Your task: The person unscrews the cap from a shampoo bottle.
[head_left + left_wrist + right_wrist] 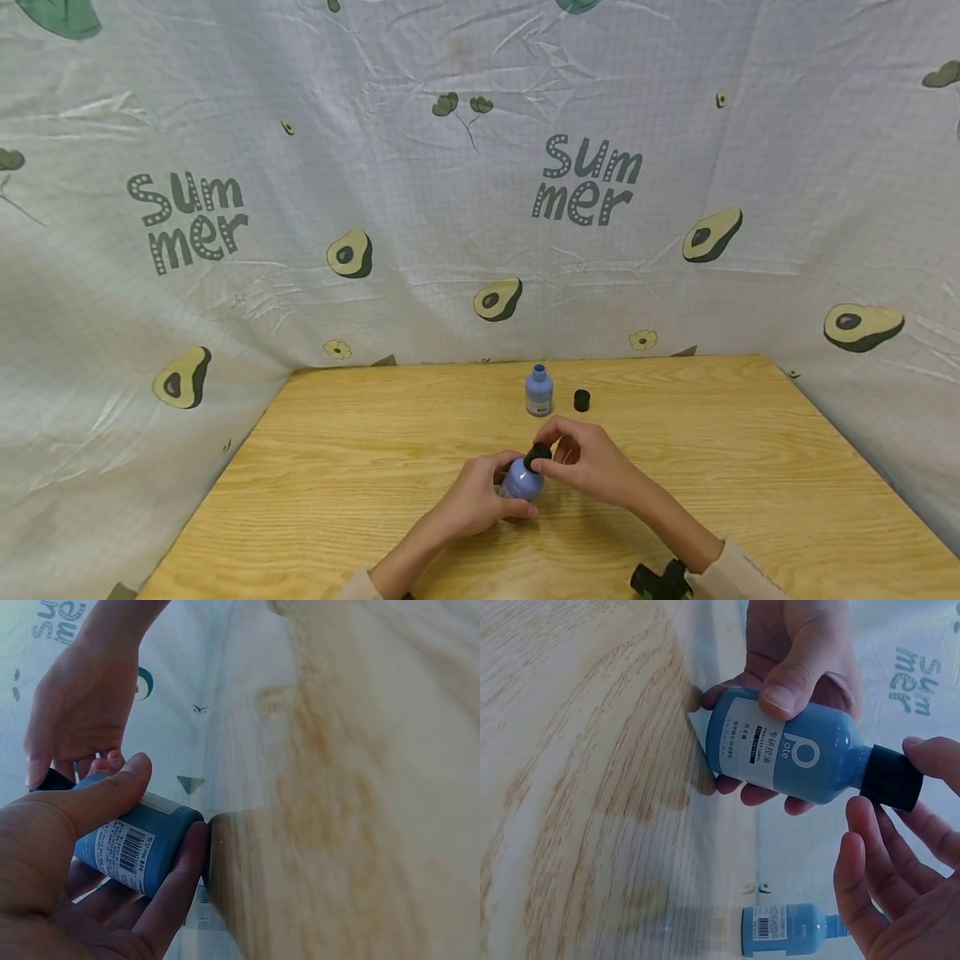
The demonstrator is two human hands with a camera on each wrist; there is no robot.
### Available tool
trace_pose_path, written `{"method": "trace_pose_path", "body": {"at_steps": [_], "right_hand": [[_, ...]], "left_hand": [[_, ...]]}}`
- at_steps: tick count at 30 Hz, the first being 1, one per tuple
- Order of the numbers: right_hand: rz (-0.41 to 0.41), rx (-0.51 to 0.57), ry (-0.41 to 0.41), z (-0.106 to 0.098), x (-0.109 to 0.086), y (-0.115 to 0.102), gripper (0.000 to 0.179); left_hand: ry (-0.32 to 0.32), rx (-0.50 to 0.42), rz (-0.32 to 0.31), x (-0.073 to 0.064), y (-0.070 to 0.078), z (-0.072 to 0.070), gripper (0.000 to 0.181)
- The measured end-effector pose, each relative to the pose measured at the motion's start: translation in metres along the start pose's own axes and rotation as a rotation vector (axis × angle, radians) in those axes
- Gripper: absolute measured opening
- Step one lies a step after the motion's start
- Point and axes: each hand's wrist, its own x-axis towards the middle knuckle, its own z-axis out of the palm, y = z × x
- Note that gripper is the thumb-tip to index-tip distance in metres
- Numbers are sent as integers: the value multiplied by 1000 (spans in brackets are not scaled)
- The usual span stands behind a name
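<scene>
A small blue bottle (810, 754) with a white printed label is gripped round its body by my left hand (480, 495). It tilts toward the right in the head view, low over the table. On its neck sits a black cap (892, 778), which my right hand (592, 462) pinches between thumb and fingers. The left wrist view shows a barcode label (126, 855) on the bottle's other side. Farther back, a second blue bottle (539, 393) stands upright with its neck uncovered. A loose black cap (581, 401) lies on the table just right of it.
The wooden table (360, 433) reaches back to a hanging cloth (420, 192) printed with avocados and lettering. Near the right sleeve, a black device (662, 581) shows at the front edge of the head view.
</scene>
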Motion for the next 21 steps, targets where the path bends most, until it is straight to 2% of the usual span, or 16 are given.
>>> {"method": "trace_pose_path", "body": {"at_steps": [21], "right_hand": [[-22,-27,-11,-2,0,-1,27]], "left_hand": [[0,-5,9,1,-1,0,54]]}}
